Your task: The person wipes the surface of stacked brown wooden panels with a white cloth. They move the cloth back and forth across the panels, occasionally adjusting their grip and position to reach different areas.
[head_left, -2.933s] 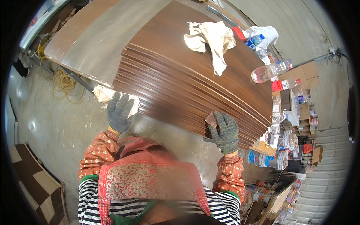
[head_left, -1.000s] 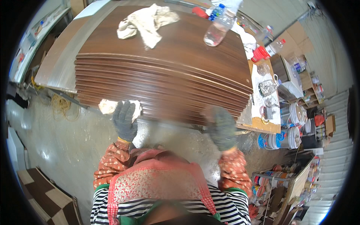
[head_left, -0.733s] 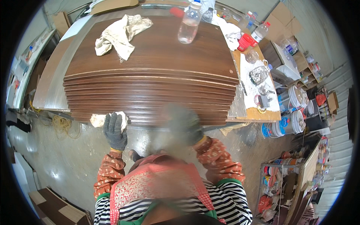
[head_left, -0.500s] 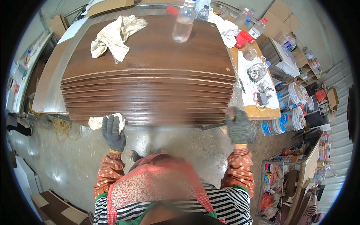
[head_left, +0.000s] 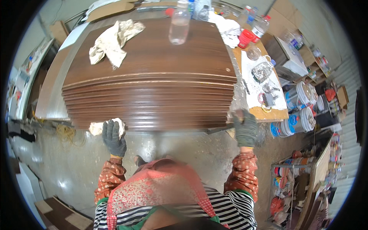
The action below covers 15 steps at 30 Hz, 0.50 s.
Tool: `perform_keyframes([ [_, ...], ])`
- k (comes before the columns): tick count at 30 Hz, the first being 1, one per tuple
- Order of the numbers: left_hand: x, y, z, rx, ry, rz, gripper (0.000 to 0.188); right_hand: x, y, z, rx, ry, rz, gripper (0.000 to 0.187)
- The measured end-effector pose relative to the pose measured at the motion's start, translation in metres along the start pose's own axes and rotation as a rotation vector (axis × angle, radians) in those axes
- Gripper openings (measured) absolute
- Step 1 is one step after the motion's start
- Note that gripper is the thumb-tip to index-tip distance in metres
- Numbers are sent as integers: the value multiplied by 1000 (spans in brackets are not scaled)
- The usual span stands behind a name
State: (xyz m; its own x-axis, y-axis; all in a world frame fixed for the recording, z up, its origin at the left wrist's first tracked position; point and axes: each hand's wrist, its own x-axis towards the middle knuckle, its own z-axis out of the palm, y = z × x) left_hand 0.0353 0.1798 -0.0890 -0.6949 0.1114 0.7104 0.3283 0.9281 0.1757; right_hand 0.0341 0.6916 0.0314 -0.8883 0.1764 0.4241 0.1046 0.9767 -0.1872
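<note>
A stack of dark brown wooden panels [head_left: 165, 57] lies in front of me, its layered front edges toward my body. My left hand [head_left: 114, 138], in a dark grey knit glove, presses a crumpled white cloth [head_left: 96, 128] against the lower front edge near the left corner. Its fingers lie over the cloth. At the right front corner is my right hand [head_left: 245, 129], also gloved, with its fingers stretched forward beside the panel edges. No object shows in it; whether it touches the corner is unclear. A second off-white cloth [head_left: 111, 46] and a clear bottle [head_left: 179, 27] rest on the top panel.
To the right, a wooden side table [head_left: 264, 115] bears a white sheet, a red cup [head_left: 245, 38] and several bottles. Buckets [head_left: 305, 119] stand beyond it. A cluttered shelf rack [head_left: 293, 168] is at lower right. A yellow cord [head_left: 66, 133] lies coiled at the left.
The view has shifted slightly. My right hand has moved a little to the right, off the stack's corner, and its fingers are less blurred. The left hand stays on the cloth.
</note>
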Motion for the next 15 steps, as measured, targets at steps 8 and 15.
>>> perform_keyframes([
  [8,5,-2,-7,-1,6,73,63,-24,-37,13,171,-31,-193,46],
  [15,9,-42,-38,-37,-138,83,65,-16,-169,51,204,-90,-657,56],
])
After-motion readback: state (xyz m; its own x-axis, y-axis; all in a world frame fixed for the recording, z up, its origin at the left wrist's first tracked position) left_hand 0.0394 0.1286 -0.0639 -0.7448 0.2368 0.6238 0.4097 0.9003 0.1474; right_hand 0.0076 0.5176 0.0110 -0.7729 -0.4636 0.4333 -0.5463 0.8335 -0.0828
